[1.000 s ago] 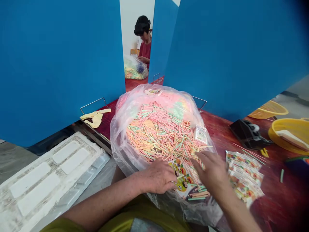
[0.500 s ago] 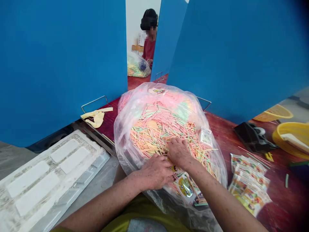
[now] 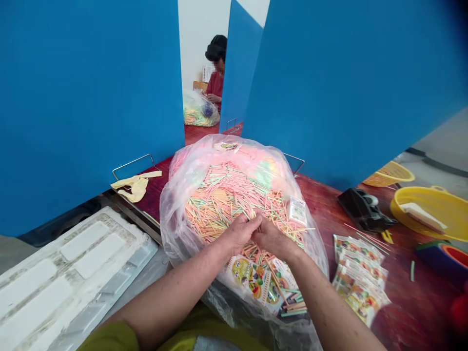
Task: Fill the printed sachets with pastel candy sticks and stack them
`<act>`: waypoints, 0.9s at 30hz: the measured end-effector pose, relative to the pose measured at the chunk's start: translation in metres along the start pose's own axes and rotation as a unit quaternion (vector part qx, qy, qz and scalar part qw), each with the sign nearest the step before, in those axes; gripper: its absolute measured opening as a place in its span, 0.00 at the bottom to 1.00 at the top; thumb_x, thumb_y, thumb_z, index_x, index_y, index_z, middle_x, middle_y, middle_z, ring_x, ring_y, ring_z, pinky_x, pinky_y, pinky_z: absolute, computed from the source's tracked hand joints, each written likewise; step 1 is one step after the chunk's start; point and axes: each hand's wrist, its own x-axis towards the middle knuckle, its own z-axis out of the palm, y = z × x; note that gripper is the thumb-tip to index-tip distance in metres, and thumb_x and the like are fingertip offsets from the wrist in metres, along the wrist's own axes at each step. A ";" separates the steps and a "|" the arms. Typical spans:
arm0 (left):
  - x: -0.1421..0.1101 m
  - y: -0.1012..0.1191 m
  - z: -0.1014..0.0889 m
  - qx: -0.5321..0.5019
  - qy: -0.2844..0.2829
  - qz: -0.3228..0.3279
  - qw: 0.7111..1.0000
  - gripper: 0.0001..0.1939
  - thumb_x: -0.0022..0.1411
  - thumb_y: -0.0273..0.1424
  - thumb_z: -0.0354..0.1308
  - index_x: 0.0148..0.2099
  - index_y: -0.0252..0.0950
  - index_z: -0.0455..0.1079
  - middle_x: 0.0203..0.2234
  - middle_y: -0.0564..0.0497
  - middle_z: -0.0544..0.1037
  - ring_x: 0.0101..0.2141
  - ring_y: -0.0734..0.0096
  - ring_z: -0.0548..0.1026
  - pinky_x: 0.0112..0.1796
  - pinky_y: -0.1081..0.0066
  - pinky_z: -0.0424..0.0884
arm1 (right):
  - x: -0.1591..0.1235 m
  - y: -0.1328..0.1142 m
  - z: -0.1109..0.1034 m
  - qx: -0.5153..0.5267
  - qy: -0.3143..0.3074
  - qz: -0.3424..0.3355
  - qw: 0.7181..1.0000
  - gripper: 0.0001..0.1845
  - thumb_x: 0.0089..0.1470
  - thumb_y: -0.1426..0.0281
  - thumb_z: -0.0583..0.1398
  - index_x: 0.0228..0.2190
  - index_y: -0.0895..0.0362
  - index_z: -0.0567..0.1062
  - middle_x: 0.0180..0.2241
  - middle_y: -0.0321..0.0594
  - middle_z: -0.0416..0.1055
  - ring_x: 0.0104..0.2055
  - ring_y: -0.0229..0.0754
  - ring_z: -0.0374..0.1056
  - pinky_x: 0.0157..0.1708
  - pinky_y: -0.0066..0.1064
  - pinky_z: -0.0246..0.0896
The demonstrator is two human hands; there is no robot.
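Note:
A big clear plastic bag [image 3: 175, 229] full of thin pink, green and orange sticks [image 3: 226, 197] sits on the red wooden table in front of me. My left hand [image 3: 239, 231] and my right hand [image 3: 270, 238] meet over the near part of the stick heap, fingers pinched together on a small bunch of sticks. Printed cartoon packets [image 3: 252, 278] lie in the bag just below my hands. A small clear packet [image 3: 296, 210] rests on the sticks to the right.
Filled printed packets [image 3: 360, 278] are stacked right of the bag. A black tape dispenser [image 3: 361, 210], yellow baskets [image 3: 431, 209] and a blue-orange tub [image 3: 444, 256] stand further right. Blue partitions [image 3: 347, 87] rise behind; another person works beyond. A white moulded tray [image 3: 73, 273] and yellow cloth [image 3: 133, 185] lie left.
My left hand rose from the bag's near edge to the stick heap, uncovering the printed packets. My right hand came from the right to meet it, and both now pinch sticks.

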 end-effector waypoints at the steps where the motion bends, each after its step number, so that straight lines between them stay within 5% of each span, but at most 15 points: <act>1: 0.000 -0.002 0.002 -0.018 0.021 0.008 1.000 0.14 0.56 0.40 0.52 0.36 0.32 0.67 0.27 0.51 0.72 0.31 0.71 0.69 0.36 0.72 0.64 | 0.001 0.003 0.005 0.015 -0.015 -0.001 1.000 0.07 0.45 0.76 0.48 0.29 0.56 0.64 0.20 0.30 0.61 0.25 0.35 0.60 0.25 0.27 0.58; 6: 0.006 0.015 -0.016 -0.090 0.187 0.030 0.978 0.11 0.55 0.37 0.54 0.32 0.33 0.66 0.28 0.49 0.73 0.33 0.70 0.71 0.39 0.69 0.65 | 0.003 0.011 0.005 -0.105 0.043 0.051 0.992 0.09 0.48 0.75 0.49 0.31 0.58 0.66 0.24 0.36 0.66 0.27 0.37 0.62 0.29 0.30 0.61; 10: 0.009 0.037 -0.032 -0.268 0.144 -0.005 0.953 0.11 0.55 0.37 0.55 0.33 0.35 0.63 0.27 0.52 0.72 0.30 0.71 0.72 0.36 0.67 0.67 | 0.007 -0.003 -0.005 -0.178 0.139 0.005 0.974 0.17 0.48 0.69 0.54 0.42 0.61 0.65 0.41 0.51 0.66 0.45 0.49 0.61 0.43 0.42 0.57; 14: -0.002 0.028 -0.020 -0.317 0.115 -0.040 0.941 0.15 0.53 0.42 0.57 0.30 0.33 0.63 0.27 0.50 0.72 0.30 0.72 0.71 0.34 0.70 0.67 | 0.001 -0.022 0.005 -0.182 0.144 -0.079 0.970 0.10 0.53 0.72 0.48 0.34 0.56 0.68 0.32 0.43 0.70 0.36 0.43 0.66 0.38 0.35 0.61; 18: -0.016 0.014 -0.016 -0.155 0.068 -0.050 0.984 0.18 0.53 0.44 0.55 0.29 0.32 0.64 0.21 0.53 0.69 0.24 0.76 0.68 0.28 0.74 0.64 | -0.016 -0.030 -0.006 -0.113 0.131 -0.098 0.980 0.09 0.54 0.73 0.48 0.28 0.54 0.67 0.25 0.36 0.68 0.27 0.36 0.64 0.28 0.27 0.61; 22: -0.022 0.020 -0.028 0.134 -0.104 -0.002 0.985 0.14 0.58 0.40 0.51 0.30 0.32 0.65 0.18 0.56 0.65 0.20 0.80 0.61 0.24 0.76 0.59 | -0.025 -0.039 -0.038 -0.190 0.202 -0.142 0.950 0.14 0.54 0.68 0.52 0.43 0.56 0.66 0.38 0.44 0.67 0.34 0.40 0.65 0.33 0.31 0.61; 27: -0.022 0.023 -0.025 0.207 -0.155 0.026 0.966 0.02 0.49 0.24 0.52 0.28 0.32 0.66 0.24 0.55 0.69 0.28 0.75 0.65 0.33 0.73 0.63 | -0.029 -0.045 -0.026 -0.288 -0.002 -0.117 0.950 0.14 0.53 0.77 0.48 0.35 0.56 0.71 0.31 0.41 0.66 0.29 0.38 0.62 0.27 0.28 0.58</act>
